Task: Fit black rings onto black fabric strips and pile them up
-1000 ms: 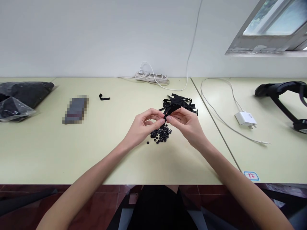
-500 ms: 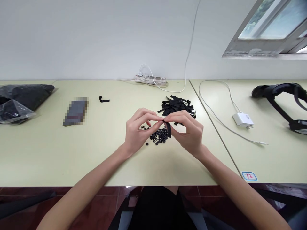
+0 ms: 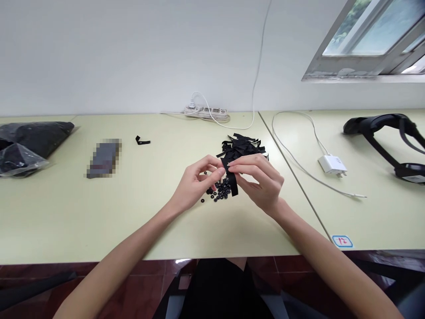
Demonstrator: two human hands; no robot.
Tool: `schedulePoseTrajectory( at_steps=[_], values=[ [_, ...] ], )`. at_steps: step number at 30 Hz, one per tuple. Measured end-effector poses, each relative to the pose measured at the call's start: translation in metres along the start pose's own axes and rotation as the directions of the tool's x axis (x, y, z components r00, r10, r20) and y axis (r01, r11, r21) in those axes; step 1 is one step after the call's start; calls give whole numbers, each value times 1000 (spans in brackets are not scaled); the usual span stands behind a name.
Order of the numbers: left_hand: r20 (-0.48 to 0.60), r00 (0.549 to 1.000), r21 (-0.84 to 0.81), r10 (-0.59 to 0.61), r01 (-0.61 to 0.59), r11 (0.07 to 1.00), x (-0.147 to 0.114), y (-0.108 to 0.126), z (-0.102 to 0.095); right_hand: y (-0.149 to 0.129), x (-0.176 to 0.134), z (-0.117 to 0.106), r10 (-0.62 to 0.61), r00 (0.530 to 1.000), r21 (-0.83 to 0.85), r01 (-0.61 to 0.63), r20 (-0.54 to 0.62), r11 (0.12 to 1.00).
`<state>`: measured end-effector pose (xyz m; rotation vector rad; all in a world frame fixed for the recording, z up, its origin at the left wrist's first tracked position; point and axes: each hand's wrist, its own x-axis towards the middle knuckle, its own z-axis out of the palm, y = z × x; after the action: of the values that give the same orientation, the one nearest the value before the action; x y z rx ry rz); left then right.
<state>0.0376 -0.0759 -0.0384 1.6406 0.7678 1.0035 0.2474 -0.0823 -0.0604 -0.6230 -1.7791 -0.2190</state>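
Between the fingertips of both hands is a black fabric strip (image 3: 233, 185), its lower end hanging down. My right hand (image 3: 260, 179) pinches the strip around its middle with thumb and fingers. At the strip's upper end, the thumb and index finger of my left hand (image 3: 198, 180) close on its edge. Under the hands lies a heap of small round black snap-like pieces (image 3: 223, 189), partly hidden by the left fingers. Just behind the right hand is a pile of black fabric strips (image 3: 244, 146).
Farther left lie a folded black strip (image 3: 142, 141), a blurred-out dark object (image 3: 104, 158) and a plastic bag of black material (image 3: 36, 144). A power strip (image 3: 207, 113) sits by the wall. A white charger (image 3: 333, 165) with cable and a black headset (image 3: 381, 141) are right.
The fingertips, which met on the strip, have moved slightly apart. More of the strip now shows, turned flat between them. The view has shifted a little.
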Motion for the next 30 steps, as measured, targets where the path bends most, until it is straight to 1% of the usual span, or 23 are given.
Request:
schedulePoseTrajectory(
  at_steps=[2,4,7,10,15,17,19,20,21,22,23,25,26,27,28,29,30],
  values=[
    [27,997,-98,-67,69,993,1,1,-1,3,-1,0,-25,999,-9,25,48,1000],
    [14,994,-140,-107,108,984,3,0,-2,4,-2,0,-57,995,-16,58,78,998],
    [10,984,-138,-178,177,974,5,-2,-5,6,-2,-1,-86,990,-40,91,109,995],
    [21,972,-136,-234,235,962,8,-4,-8,9,-3,-1,-86,987,-56,94,137,994],
    [0,966,-120,-258,256,959,9,-6,-7,11,-4,3,-69,983,-56,80,170,995],
    [-8,969,-106,-249,246,963,10,-8,-6,11,-4,4,-34,984,-30,40,173,999],
    [-30,971,-88,-236,232,969,11,-10,-7,12,-4,4,83,979,11,-87,188,996],
    [-54,972,-79,-227,222,972,12,-12,-9,12,-4,4,168,961,27,-178,221,984],
    [-84,973,-70,-216,211,975,13,-14,-11,13,-5,3,254,926,31,-273,279,962],
    [-117,972,-60,-204,198,978,14,-16,-13,14,-6,2,326,875,15,-354,358,935],
    [-149,970,-49,-193,188,981,16,-18,-16,16,-7,2,377,811,-23,-411,447,911],
    [-203,964,-26,-173,171,985,18,-22,-21,19,-9,1,426,672,-123,-450,605,884],
    [-223,960,-17,-166,167,986,19,-24,-23,20,-11,1,438,614,-164,-450,656,878],
    [-238,957,-11,-163,165,986,20,-25,-25,21,-13,1,448,572,-194,-449,687,872],
    [-250,955,-8,-161,164,986,21,-27,-26,22,-14,2,455,545,-211,-452,704,867],
    [-256,953,-6,-161,165,986,21,-29,-26,22,-16,4,460,530,-219,-455,712,863],
    [-259,952,-5,-161,166,986,22,-30,-27,22,-17,5,462,526,-221,-457,715,862]
  ],
)
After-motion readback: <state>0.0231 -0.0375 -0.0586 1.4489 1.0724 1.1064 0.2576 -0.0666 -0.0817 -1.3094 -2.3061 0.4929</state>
